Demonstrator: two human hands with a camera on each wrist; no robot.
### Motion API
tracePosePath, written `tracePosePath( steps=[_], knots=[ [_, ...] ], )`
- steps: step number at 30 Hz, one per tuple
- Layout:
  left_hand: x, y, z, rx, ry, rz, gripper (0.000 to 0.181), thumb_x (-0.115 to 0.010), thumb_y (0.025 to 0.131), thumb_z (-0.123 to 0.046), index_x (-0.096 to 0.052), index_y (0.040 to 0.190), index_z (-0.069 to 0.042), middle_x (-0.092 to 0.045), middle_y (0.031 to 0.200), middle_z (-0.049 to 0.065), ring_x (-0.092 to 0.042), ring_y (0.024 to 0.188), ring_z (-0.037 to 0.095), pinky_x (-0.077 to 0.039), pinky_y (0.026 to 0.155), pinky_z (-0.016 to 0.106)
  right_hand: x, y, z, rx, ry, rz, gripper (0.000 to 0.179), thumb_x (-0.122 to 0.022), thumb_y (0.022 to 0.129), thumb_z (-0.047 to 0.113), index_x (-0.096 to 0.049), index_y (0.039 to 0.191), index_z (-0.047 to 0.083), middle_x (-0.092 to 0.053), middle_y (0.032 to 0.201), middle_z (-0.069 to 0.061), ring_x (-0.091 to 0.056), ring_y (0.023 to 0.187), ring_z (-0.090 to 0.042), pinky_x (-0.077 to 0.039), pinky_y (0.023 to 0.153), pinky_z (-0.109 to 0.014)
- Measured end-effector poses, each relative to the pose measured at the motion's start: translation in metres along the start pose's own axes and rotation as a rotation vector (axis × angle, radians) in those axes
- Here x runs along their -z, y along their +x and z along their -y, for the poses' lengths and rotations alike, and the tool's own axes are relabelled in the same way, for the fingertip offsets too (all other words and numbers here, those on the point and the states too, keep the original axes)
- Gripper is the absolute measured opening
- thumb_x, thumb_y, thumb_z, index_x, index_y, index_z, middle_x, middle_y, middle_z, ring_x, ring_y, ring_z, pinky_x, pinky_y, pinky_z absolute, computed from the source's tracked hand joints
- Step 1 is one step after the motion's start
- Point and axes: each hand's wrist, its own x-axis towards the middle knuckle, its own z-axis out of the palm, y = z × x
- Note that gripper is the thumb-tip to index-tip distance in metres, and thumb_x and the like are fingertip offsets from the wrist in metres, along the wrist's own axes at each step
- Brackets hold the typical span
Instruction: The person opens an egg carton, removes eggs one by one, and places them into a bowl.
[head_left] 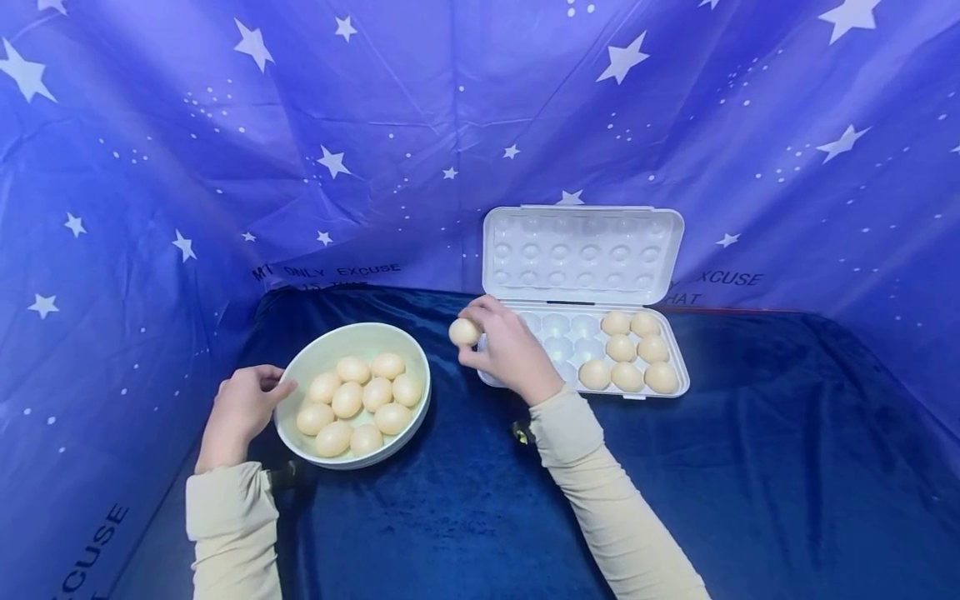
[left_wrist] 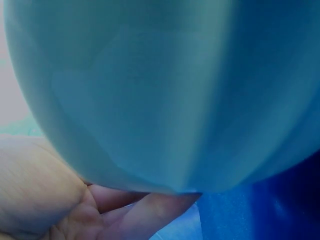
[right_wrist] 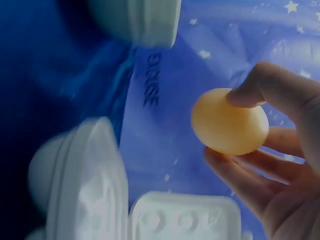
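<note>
cloth (head_left: 787, 467) under bowl (head_left: 341, 342), starry drapes (head_left: 420, 100) behind

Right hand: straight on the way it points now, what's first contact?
Probably the starry curtain. In the head view, the line from the right hand, with the egg leading, seems to pass beyond the bowl. Depth is unclear, so brushing the bowl can't be ruled out.

1. counted ten eggs (head_left: 347, 400) inside one pale green bowl (head_left: 360, 337).
2. counted seven more eggs (head_left: 621, 347) seated in one open white egg carton (head_left: 588, 350).
3. counted one single egg (head_left: 464, 332) pinched in one right hand (head_left: 506, 346).
4. comes to eighteen eggs altogether.
5. counted one left hand (head_left: 243, 406) at the bowl, making two hands.
6. counted two sleeves (head_left: 630, 512), one per arm.
7. counted one dark blue cloth (head_left: 465, 517) underneath.
</note>
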Motion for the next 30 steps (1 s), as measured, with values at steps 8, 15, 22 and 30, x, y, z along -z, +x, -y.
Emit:
tracePosePath(
  steps=[8,15,22,30],
  knots=[
    [-0.001,-0.002,-0.002,-0.006,0.013,0.005,0.037,-0.062,0.096,-0.023,-0.064,0.114,0.010,-0.068,0.109,0.030,-0.066,0.090,0.040,-0.052,0.078,0.051,-0.019,-0.001,0.023,0.099,0.099,0.045,0.037,-0.073,0.084,0.010,-0.066,0.120,0.003,-0.064,0.116,-0.007,-0.063,0.102,-0.020,-0.052,0.090,-0.034],
    [-0.004,-0.001,-0.001,0.007,0.006,0.009,0.040,-0.061,0.097,-0.024,-0.063,0.116,0.011,-0.066,0.115,0.031,-0.066,0.096,0.043,-0.052,0.083,0.054,-0.042,-0.005,0.027,0.208,0.169,0.148,0.034,-0.070,0.088,0.013,-0.067,0.122,0.010,-0.064,0.120,-0.004,-0.061,0.110,-0.016,-0.049,0.098,-0.029],
    [-0.003,0.000,-0.001,0.020,-0.003,0.013,0.040,-0.061,0.098,-0.023,-0.062,0.118,0.012,-0.064,0.118,0.032,-0.066,0.098,0.044,-0.052,0.084,0.055,-0.048,-0.005,0.032,0.240,0.083,0.239,0.035,-0.067,0.089,0.011,-0.067,0.124,0.012,-0.061,0.120,-0.003,-0.055,0.109,-0.016,-0.048,0.094,-0.029],
    [-0.001,0.001,-0.001,0.004,0.013,-0.003,0.040,-0.062,0.097,-0.023,-0.063,0.117,0.011,-0.066,0.112,0.032,-0.066,0.094,0.043,-0.053,0.080,0.053,-0.053,-0.003,0.037,0.254,-0.011,0.258,0.032,-0.065,0.089,0.013,-0.069,0.121,0.012,-0.062,0.119,-0.002,-0.053,0.111,-0.015,-0.045,0.097,-0.026]
  ],
)
